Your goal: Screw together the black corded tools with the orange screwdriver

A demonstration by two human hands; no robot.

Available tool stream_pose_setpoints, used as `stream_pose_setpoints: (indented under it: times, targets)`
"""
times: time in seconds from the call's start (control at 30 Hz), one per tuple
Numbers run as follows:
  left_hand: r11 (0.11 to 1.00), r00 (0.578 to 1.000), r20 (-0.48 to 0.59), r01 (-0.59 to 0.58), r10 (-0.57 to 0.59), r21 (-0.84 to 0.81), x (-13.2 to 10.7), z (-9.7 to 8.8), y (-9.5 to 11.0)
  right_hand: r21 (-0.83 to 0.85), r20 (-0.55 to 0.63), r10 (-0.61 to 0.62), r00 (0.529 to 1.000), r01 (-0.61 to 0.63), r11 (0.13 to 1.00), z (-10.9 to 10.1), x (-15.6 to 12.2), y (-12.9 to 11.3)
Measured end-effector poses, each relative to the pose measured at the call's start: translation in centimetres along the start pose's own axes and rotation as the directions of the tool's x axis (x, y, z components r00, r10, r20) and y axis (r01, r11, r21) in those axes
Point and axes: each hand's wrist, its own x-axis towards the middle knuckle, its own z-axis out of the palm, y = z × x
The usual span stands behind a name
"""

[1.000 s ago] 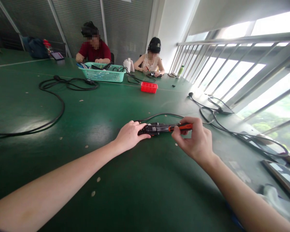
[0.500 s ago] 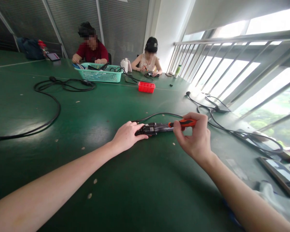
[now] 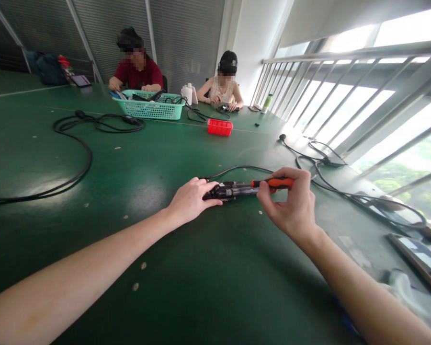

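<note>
A small black device [image 3: 227, 190] with a cable lies on the green table [image 3: 136, 182], and my left hand [image 3: 190, 201] is closed over its left end, pinning it down. My right hand [image 3: 290, 203] pinches an orange-handled screwdriver [image 3: 273, 183] between thumb and fingers. The screwdriver lies almost level, its tip pointing left onto the device. A thin black cable [image 3: 237, 168] runs from the device up and to the right.
A thick black cable [image 3: 82, 158] loops over the table's left. Far off stand a teal basket [image 3: 149, 106] and a red tray [image 3: 220, 127], with two seated people behind them. More cables [image 3: 326, 177] and a tablet [image 3: 422, 256] lie at the right, by the window railing.
My right hand has turned the screwdriver slightly, its handle shifting a little right and up. My left hand stays on the device. The view has drifted a little.
</note>
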Motion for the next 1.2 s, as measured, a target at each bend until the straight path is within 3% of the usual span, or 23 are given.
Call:
stream_pose_setpoints:
  times: [0.2, 0.5, 0.7, 0.83, 0.97, 1.2]
  targets:
    - [1.000, 1.000, 0.000, 0.005, -0.005, -0.011, 0.0, 0.0, 0.0, -0.035, -0.036, -0.015, 0.999, 0.013, 0.999, -0.1, -0.2, -0.2]
    - [1.000, 1.000, 0.007, 0.008, -0.008, -0.007, 0.0, 0.0, 0.0, -0.089, 0.042, -0.094, 0.995, 0.097, 0.991, -0.1, -0.1, 0.3]
    - [1.000, 1.000, 0.012, -0.006, 0.006, -0.008, 0.0, -0.1, -0.1, -0.001, 0.037, -0.034, 0.999, 0.034, 0.999, 0.1, -0.1, 0.1]
    - [1.000, 1.000, -0.006, -0.008, 0.008, -0.002, 0.0, 0.1, -0.1, -0.031, 0.022, 0.016, 1.000, -0.015, 0.999, 0.0, -0.2, 0.1]
    - [1.000, 1.000, -0.008, -0.021, 0.021, -0.001, 0.0, 0.1, -0.1, 0.101, -0.034, -0.063, 0.997, 0.066, 0.993, -0.1, -0.7, -0.4]
    - [1.000, 1.000, -0.008, -0.022, 0.022, -0.004, 0.0, 0.1, 0.1, 0.117, 0.056, -0.191, 0.980, 0.184, 0.976, 0.9, -1.5, -1.5]
